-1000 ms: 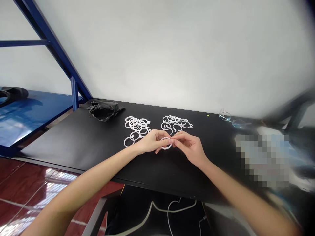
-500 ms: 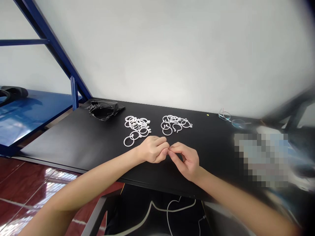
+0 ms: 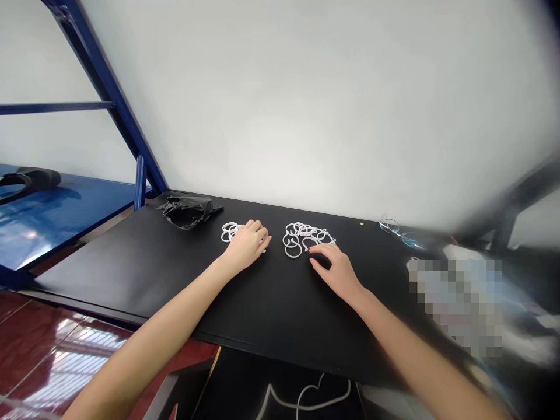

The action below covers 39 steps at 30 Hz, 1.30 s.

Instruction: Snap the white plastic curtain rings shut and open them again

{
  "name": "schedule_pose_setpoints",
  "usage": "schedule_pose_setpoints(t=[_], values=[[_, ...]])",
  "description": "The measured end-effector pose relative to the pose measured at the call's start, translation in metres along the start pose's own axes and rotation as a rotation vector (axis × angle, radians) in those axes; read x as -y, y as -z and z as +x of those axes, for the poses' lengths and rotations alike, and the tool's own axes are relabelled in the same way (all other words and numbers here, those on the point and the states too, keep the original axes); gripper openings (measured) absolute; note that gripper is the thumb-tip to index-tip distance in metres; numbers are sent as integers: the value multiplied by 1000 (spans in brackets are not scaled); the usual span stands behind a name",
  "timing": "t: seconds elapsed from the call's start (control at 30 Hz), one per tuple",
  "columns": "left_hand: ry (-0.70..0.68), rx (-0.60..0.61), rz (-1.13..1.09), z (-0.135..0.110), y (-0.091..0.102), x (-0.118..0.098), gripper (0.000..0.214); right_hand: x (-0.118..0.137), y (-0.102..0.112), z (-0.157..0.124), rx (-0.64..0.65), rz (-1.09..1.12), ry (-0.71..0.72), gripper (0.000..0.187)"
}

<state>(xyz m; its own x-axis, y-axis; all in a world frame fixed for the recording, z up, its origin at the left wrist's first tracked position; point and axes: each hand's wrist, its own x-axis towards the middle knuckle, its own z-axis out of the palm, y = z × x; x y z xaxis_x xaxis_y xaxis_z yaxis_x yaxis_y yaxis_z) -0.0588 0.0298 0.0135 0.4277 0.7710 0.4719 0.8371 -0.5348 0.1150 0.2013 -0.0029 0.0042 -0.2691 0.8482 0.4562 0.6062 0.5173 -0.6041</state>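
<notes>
A pile of white plastic rings, open with small ball ends like shower curtain rings, lies on the black tabletop. My left hand is over this pile and covers most of it. Its fingers are bent down among the rings, thumb apart; the fingertips are partly hidden. To the right lies a second group of similar white rings, loosely overlapping. Close to its front edge, my right hand has thumb and forefinger apart, with no ring visible between them.
A torn black plastic bag lies at the back left. Eyeglasses rest at the back right, near a blurred clear plastic package. A white wall stands behind the table, and a blue metal frame at the left.
My hands, which were pinched together in front of the piles, have separated. The left moved onto the left pile, the right to the right group. The view tilted up slightly.
</notes>
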Motion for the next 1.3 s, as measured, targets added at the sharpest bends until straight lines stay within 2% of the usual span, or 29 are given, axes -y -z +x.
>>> schedule_pose_setpoints(t=[0.1,0.27,0.4,0.5,0.63,0.7,0.77,0.8,0.87,0.93,1.03,1.1,1.2,1.3], values=[[0,20,33,-1,-5,7,23,-7,0,1,33,-27,-30,13],[7,17,41,-2,-7,5,22,-7,-2,-2,81,18,-65,11],[12,0,30,-1,-3,1,24,-1,-5,-4,40,66,-105,23],[4,-69,-98,-1,1,-10,22,7,-7,-5,-90,228,-180,31],[-110,-115,-345,-5,5,-33,18,21,-9,-8,-179,474,-246,24],[-195,-77,-436,-9,5,-46,33,28,-10,-10,-174,571,-260,21],[-255,-22,-516,-13,3,-58,55,35,-12,-13,-123,661,-262,19],[-265,-3,-551,-15,1,-62,59,38,-13,-14,-95,699,-260,18],[-255,-6,-601,-16,-2,-68,53,42,-15,-16,-78,758,-259,16],[-227,-47,-604,-16,-3,-69,43,43,-17,-17,-102,794,-274,16],[-214,-72,-566,-14,-2,-65,40,41,-19,-16,-148,818,-316,16],[-209,-16,-593,-12,1,-62,36,39,-18,-16,-160,812,-329,17],[-151,137,-759,-9,8,-60,29,39,-16,-16,-164,718,-287,17],[-33,281,-943,-7,14,-59,38,41,-15,-17,-189,603,-233,15]])
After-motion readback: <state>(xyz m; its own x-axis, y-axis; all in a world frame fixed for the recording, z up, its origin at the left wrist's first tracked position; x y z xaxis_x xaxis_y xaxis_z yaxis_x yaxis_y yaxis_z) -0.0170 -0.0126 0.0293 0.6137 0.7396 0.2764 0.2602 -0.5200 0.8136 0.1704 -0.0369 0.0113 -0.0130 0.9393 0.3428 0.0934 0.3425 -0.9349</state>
